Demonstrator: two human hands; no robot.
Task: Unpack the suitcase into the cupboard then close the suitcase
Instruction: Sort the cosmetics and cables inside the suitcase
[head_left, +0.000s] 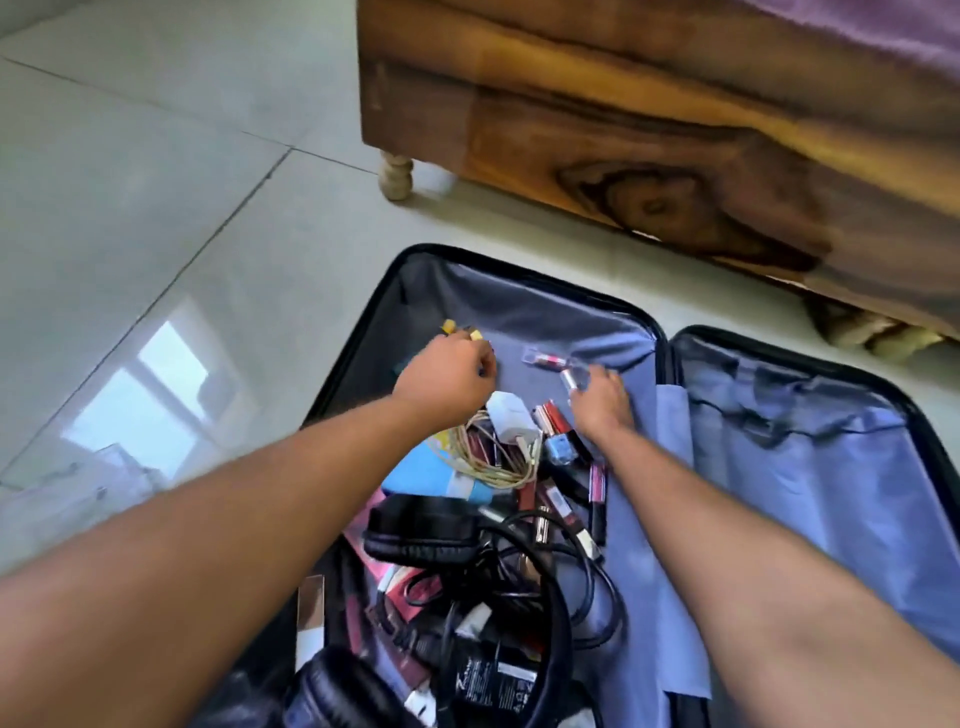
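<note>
Suitcase (519, 291) full of cables (587, 587), cosmetics (558, 418)

The suitcase (524, 306) is lying open on the floor (156, 208), just before the wooden furniture (649, 130). Inside the suitcase's left half, headphones (431, 535), cables (582, 577) and a charger (511, 415) are lying piled together.

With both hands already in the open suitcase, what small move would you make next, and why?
Probably close the right hand on the silver-capped tube at its fingertips and lift it out. The left hand already pinches small yellow pieces, and the suitcase is still full of cables, headphones and cosmetics, so unpacking is far from done.
</note>
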